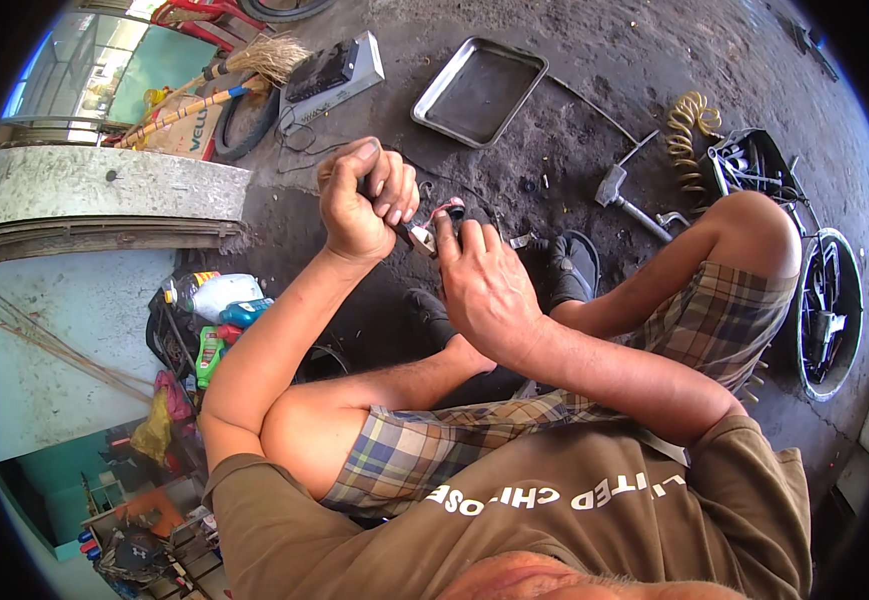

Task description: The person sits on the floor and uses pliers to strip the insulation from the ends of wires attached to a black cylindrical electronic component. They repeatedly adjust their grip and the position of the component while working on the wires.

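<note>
My left hand (366, 197) is closed in a raised fist, the thumb on top, around a dark, slim tool (404, 236) that is mostly hidden. Its lower end points toward a small pale metal part (422, 240) beside my right fingers. Lower and to the right, my right hand (489, 285) has its fingers bent round that part, the index finger stretched along it. A reddish, ring-like piece (447, 206) shows just beyond the fingertips. Exactly what kind of part this is, I cannot make out. Both hands are close together above the dark ground, between my bent knees.
Ahead lie a shallow metal tray (451, 130) and a grey box-shaped device (339, 88). On the right are a hammer (611, 187), a coiled yellow hose (687, 140), a tool-filled case (754, 165) and a round basin (826, 394) with parts. Bottles (224, 296) stand left, near brooms (272, 60).
</note>
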